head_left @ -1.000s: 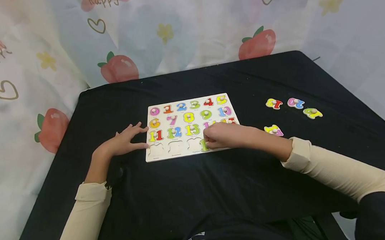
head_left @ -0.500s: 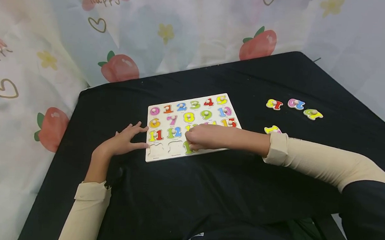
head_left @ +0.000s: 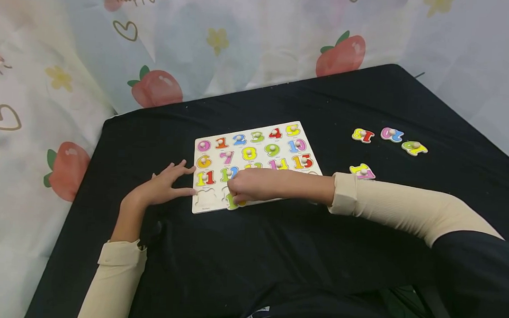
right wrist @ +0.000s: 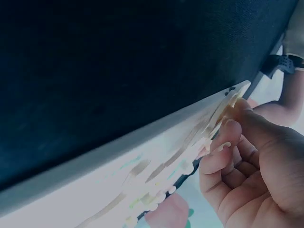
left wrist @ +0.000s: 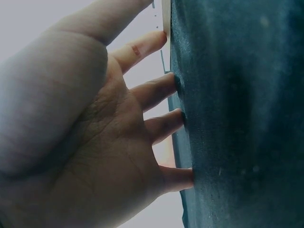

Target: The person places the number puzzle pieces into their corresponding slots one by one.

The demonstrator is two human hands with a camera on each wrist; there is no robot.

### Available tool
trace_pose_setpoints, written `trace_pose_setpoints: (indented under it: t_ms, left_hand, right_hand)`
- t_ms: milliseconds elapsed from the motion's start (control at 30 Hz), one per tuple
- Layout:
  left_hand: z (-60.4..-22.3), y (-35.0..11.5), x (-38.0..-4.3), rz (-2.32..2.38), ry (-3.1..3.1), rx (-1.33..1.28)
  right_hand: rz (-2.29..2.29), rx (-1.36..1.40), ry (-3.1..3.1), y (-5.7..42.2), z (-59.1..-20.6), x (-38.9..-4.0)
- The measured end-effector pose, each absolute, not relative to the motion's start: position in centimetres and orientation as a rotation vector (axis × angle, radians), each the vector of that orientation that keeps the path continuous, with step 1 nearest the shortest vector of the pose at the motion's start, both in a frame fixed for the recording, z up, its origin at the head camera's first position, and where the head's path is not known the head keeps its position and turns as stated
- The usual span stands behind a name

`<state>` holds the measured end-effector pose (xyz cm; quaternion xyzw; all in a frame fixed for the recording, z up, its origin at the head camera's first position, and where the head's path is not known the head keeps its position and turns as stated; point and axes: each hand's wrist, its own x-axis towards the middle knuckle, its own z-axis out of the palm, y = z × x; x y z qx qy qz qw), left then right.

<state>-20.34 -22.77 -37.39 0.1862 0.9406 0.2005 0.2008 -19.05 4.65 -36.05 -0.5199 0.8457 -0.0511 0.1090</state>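
A pale wooden number puzzle board point(head_left: 213, 208) lies on the black-covered table, its upper rows filled with coloured, knobbed numbers. My right hand point(head_left: 255, 183) pinches a number puzzle piece point(head_left: 230, 203) over the second recess from the left in the bottom row. A green 1 shows on that piece; the hand hides most of the rest. In the right wrist view, thumb and index fingertip meet at the piece, close over the board. At the board's left edge my left hand point(head_left: 161, 186) rests with spread fingers, thumb and index fingertip right at the edge.
Right of the board lie loose number pieces: an 18 point(head_left: 363, 135), a 20 point(head_left: 392, 134), a 19 point(head_left: 414, 147) and a 17 point(head_left: 363, 171) near the right sleeve. A printed curtain point(head_left: 251, 40) hangs behind the table.
My right hand has slid left along the bottom row with the puzzle piece, from around the fourth recess to the second. The left hand has stayed in place.
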Motion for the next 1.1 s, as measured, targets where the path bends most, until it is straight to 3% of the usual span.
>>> trace_pose_setpoints:
  t_ms: [1100]
  left_hand:
    - [-37.1, -22.8, -20.4, 0.55, 2.633, 0.552]
  right_hand:
    - [-0.263, -1.274, 2.54, -2.6, -36.6, -19.9]
